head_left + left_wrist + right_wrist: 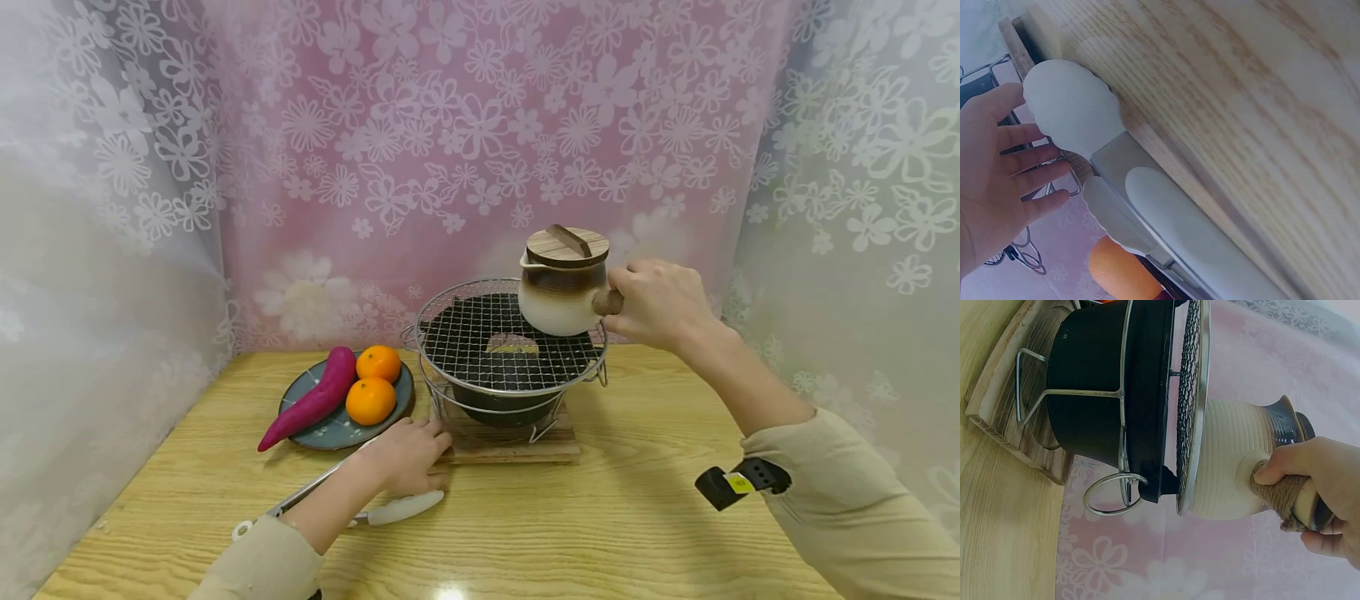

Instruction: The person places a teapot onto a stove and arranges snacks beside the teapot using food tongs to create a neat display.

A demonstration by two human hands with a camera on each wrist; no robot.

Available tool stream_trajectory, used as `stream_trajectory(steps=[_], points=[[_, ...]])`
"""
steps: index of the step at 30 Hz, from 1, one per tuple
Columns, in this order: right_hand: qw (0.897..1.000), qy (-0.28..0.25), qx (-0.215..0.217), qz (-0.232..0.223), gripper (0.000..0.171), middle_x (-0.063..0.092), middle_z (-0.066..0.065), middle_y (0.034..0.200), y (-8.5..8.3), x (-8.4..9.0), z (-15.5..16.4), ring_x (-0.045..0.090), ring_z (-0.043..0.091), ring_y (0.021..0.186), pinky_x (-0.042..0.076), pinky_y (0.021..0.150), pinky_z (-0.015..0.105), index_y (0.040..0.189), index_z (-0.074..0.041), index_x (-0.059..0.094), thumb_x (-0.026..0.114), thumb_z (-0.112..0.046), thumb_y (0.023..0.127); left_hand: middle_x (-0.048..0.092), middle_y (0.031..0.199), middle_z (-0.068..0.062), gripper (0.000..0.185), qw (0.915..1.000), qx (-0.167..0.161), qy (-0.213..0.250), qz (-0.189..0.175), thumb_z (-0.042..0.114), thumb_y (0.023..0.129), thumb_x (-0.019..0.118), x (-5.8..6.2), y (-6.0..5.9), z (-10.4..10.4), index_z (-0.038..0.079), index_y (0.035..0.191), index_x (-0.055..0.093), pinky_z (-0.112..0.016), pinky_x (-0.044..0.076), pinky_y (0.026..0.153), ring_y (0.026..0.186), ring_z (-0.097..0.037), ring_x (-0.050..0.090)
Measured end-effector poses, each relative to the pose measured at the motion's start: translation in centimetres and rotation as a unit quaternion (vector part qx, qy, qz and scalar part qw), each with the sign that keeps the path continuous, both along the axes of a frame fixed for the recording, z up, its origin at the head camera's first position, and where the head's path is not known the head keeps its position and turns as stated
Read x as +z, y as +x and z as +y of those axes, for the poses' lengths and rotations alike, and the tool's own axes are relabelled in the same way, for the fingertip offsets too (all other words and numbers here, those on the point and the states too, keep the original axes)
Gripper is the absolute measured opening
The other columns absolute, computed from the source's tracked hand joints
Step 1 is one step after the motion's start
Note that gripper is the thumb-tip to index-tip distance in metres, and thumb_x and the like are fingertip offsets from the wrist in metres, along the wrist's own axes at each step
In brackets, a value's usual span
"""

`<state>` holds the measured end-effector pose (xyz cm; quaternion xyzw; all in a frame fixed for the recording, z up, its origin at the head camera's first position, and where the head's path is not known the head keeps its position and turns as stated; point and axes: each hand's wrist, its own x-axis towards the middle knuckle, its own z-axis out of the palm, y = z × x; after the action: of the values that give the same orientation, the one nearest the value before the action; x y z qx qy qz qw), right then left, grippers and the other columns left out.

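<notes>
My right hand (656, 302) grips the rope-wrapped side handle (1282, 500) of a cream and brown ceramic pot (561, 292) with a wooden lid (567, 244). The pot stands at the right rim of the round wire grill mesh (510, 337); the right wrist view shows its base against the mesh (1190, 406). The mesh tops a black stove (1107, 394) on a wooden board (517, 446). My left hand (408, 454) lies flat and open on the table by the board's left corner, beside white-tipped metal tongs (1147, 206), fingers (1019, 156) spread.
A grey plate (337, 429) at the left carries a purple sweet potato (311, 400) and two oranges (371, 398). Floral curtains close in the back and both sides. The wooden table (600, 517) stretches toward me.
</notes>
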<state>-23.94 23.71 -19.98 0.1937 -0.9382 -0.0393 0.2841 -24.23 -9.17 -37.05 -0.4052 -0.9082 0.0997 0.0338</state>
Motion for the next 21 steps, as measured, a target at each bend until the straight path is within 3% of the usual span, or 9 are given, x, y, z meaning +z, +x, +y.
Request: stream_trajectory(steps=[9,21], points=[[1.000,0.000,0.000,-0.013,0.020,0.050,0.004,0.068,-0.06,-0.09,-0.20,0.050,0.025,0.059,0.040,0.045,0.044,0.072,-0.012,0.051,0.069,-0.022,0.069,0.055,0.102,-0.004,0.039,1.0000,-0.002,0.002,-0.007,0.045,0.084,0.060,0.00,-0.04,0.12,0.013,0.105,0.059,-0.038,0.042,0.081,0.098,-0.022,0.054],[1.000,0.006,-0.001,-0.007,0.027,0.052,0.006,0.068,-0.31,-0.12,-0.56,0.052,0.027,0.061,0.041,0.045,0.044,0.073,-0.011,0.052,0.074,-0.026,0.069,0.055,0.100,-0.002,0.039,1.0000,-0.004,0.002,0.002,0.047,0.084,0.059,-0.12,0.01,0.07,0.014,0.105,0.059,-0.037,0.043,0.079,0.095,-0.021,0.054]])
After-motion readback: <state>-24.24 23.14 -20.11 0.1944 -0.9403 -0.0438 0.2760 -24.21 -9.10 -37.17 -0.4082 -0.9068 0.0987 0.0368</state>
